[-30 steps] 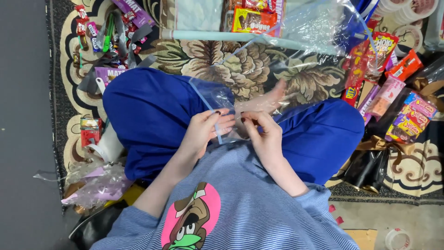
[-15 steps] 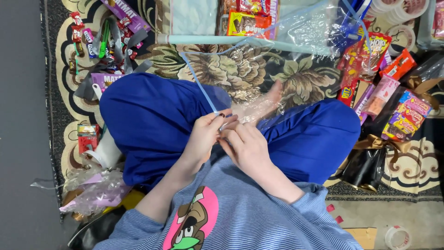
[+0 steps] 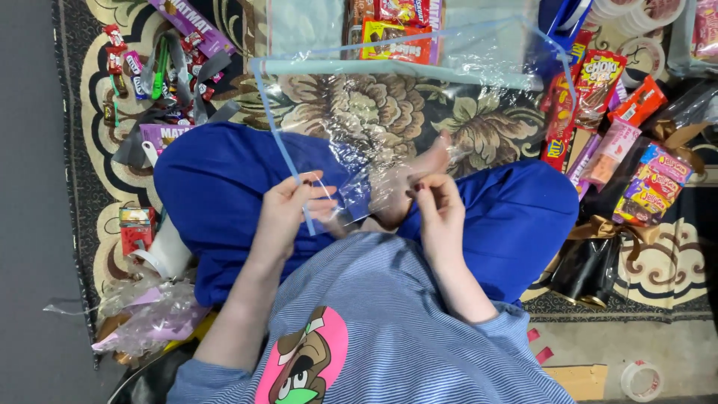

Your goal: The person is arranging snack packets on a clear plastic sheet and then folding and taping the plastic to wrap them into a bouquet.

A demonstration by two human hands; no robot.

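Both hands pinch the near edge of the clear plastic bag [image 3: 404, 120]: left hand [image 3: 288, 209], right hand [image 3: 437, 209]; the bag stretches away from them over the carpet [image 3: 97, 187].

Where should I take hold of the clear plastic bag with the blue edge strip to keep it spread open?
Grip the clear plastic bag at its near bottom corners, from the lap side, as the left hand and right hand do. The film there is gathered and pinchable; the far part hangs spread wide and offers nothing firm.
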